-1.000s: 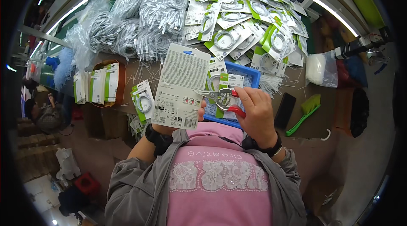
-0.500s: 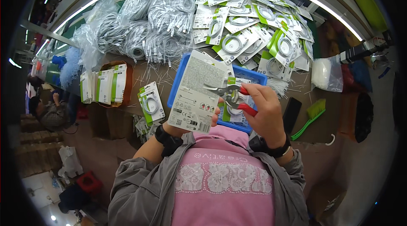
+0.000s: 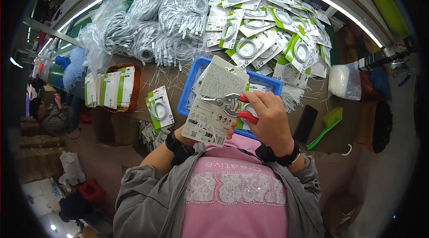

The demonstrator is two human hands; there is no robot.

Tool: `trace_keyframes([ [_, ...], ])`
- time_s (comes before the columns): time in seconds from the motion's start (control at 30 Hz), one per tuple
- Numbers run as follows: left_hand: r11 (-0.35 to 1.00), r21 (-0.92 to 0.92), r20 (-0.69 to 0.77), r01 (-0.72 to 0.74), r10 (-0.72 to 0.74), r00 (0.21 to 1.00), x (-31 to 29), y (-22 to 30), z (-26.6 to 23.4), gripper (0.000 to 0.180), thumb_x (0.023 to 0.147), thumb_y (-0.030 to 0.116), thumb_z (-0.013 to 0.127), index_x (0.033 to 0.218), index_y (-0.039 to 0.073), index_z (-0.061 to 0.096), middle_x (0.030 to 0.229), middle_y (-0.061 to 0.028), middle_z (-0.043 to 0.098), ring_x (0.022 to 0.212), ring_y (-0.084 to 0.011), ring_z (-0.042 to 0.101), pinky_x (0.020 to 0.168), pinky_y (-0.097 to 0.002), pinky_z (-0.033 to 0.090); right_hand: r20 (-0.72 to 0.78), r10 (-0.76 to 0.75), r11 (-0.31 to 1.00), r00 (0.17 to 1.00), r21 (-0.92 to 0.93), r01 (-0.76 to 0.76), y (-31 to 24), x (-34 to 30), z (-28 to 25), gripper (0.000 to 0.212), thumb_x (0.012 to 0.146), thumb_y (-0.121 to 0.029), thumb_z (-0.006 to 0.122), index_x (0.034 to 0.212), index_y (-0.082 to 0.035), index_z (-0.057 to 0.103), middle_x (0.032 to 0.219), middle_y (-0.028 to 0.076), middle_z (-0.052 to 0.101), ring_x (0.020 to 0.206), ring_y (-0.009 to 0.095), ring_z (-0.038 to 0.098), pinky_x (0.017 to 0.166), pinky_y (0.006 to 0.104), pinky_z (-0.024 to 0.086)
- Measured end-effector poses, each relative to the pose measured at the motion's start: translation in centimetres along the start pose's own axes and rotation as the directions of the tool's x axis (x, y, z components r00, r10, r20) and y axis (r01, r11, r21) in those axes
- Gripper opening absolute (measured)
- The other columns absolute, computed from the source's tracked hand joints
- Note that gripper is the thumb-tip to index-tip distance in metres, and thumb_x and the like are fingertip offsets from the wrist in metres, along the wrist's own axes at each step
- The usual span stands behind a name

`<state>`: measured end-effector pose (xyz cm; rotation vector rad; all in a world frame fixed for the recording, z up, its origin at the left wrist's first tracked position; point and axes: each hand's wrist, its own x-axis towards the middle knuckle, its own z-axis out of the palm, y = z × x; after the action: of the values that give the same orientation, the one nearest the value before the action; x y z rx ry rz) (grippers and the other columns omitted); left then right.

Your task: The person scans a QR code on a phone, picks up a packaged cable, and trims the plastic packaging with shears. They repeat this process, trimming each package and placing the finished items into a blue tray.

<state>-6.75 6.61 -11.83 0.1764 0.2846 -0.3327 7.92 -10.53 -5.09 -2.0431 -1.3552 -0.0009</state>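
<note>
My left hand grips a printed cardboard cable package by its lower part, with the back of the card facing me. Fingertips show at its right edge. My right hand is closed round the red handles of a pair of cutting pliers. Their metal jaws lie over the middle of the card; whether they touch it I cannot tell. A thin white strip shows near the card's lower edge. Behind the card sits a blue tray, partly hidden, with packages in it.
Packaged cables are heaped at the far right, bagged grey cables at the far left. A brown box holds flat cards. A single package lies left of the tray. To the right are a dark phone and a green brush.
The held package has shifted slightly right and down. The pliers' jaws have moved left and down across the card, and a thin white strip now shows near its lower edge.
</note>
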Motion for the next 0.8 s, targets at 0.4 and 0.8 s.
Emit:
trace_keyframes([
  [0.4, 0.937, -0.001, 0.055, -0.349, 0.349, 0.936, 1.0, 1.5, -0.6, 0.061, 0.094, 0.049, 0.041, 0.135, 0.004, 0.039, 0.126, -0.017, 0.052, 0.104, -0.0281, 0.06, 0.085, -0.045, 0.051, -0.021, 0.028, 0.995, 0.999, 0.092, -0.026, 0.1, -0.5, -0.1, 0.048, 0.064, -0.008, 0.075, 0.11, -0.006, 0.061, 0.101, 0.011, 0.061, 0.087, 0.029, 0.058, 0.077, 0.036, 0.045],
  [0.8, 0.941, -0.014, 0.062, -0.338, 0.338, 0.939, 1.2, 1.7, 0.5, 0.06, 0.095, 0.046, 0.039, 0.138, 0.004, 0.035, 0.121, -0.0159, 0.056, 0.104, -0.0228, 0.06, 0.084, -0.0384, 0.053, 0.076, -0.01, 1.0, 0.997, -0.002, 0.01, 0.0, -1.2, 1.0, 0.044, 0.065, -0.007, 0.074, 0.107, -0.005, 0.061, 0.096, 0.012, 0.061, 0.085, 0.03, 0.059, 0.074, 0.0366, 0.047],
])
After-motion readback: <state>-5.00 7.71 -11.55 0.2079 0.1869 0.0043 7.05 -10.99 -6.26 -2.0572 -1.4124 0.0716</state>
